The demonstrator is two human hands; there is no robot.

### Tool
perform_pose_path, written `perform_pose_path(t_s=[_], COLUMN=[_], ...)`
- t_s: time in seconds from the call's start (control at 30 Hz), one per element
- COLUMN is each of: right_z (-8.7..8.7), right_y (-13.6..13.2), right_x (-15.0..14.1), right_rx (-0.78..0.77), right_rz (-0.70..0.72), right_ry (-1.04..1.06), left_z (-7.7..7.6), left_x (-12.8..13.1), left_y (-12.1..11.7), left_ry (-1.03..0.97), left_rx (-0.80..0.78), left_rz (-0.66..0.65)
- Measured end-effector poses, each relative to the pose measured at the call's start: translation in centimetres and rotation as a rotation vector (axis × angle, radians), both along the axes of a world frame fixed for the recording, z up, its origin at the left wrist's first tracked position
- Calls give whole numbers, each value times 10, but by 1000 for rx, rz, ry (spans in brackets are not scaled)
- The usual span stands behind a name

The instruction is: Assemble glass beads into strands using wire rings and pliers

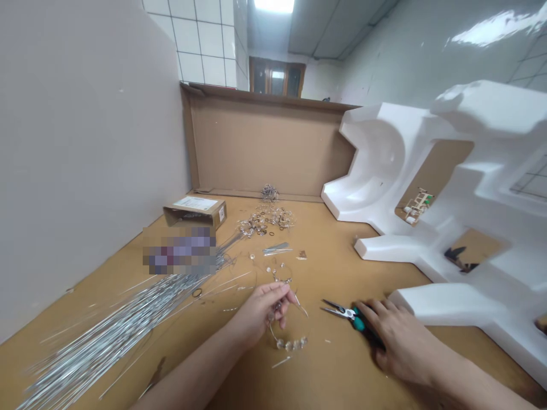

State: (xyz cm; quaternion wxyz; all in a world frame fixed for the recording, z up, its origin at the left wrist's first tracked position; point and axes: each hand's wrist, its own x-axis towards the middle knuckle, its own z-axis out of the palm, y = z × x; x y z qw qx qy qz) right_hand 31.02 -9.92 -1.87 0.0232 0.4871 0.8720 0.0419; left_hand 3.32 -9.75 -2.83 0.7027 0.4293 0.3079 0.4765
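Observation:
Between the pinched fingers of my left hand [265, 310] is a thin wire strung with clear beads [291, 344], which hangs in a curve just above or on the brown tabletop. A short wire end [301, 306] sticks out to the right of those fingers. To the right, my right hand [395, 336] is wrapped around the black and green handles of long-nose pliers [344, 312]. The pliers lie low at the table, their jaws parted and pointing left toward the beaded wire. Nothing shows between the jaws. Several loose beads [273, 272] lie just beyond my left hand.
A bundle of long metal wires [141, 319] covers the left side. Behind it stand a small open cardboard box [196, 212] and a blurred item [179, 250]. A pile of beads and rings [265, 221] lies farther back. White foam packaging [384, 165] borders the right.

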Motion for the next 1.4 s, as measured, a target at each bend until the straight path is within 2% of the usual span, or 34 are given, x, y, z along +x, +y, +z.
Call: perform_pose_path(t_s=[0.1, 0.17, 0.27, 0.37, 0.5, 0.6, 1.13, 1.4], right_z=[3, 6, 17, 38, 62, 69, 64, 56], right_y=[3, 4, 0, -7, -13, -13, -14, -17], right_x=[-2, 0, 3, 0, -12, -21, -29, -27], right_rx=[11, -18, -187, -423, -531, -555, -481, -468], right_rz=[1, -54, -115, -70, -24, -7, 26, -33], right_ry=[-8, 33, 174, 293, 343, 335, 296, 316], left_z=[0, 0, 0, 1, 1, 1, -1, 0], left_x=[-1, -1, -1, 0, 1, 1, 1, 1], left_y=[0, 0, 0, -1, -3, -4, -3, -3], left_ry=[-28, -37, -37, -7, 12, 16, 22, 29], left_rx=[-5, -2, 11, 7, -21, -32, -16, -21], left_rz=[-10, -22, -44, -82, -124, -143, -157, -152])
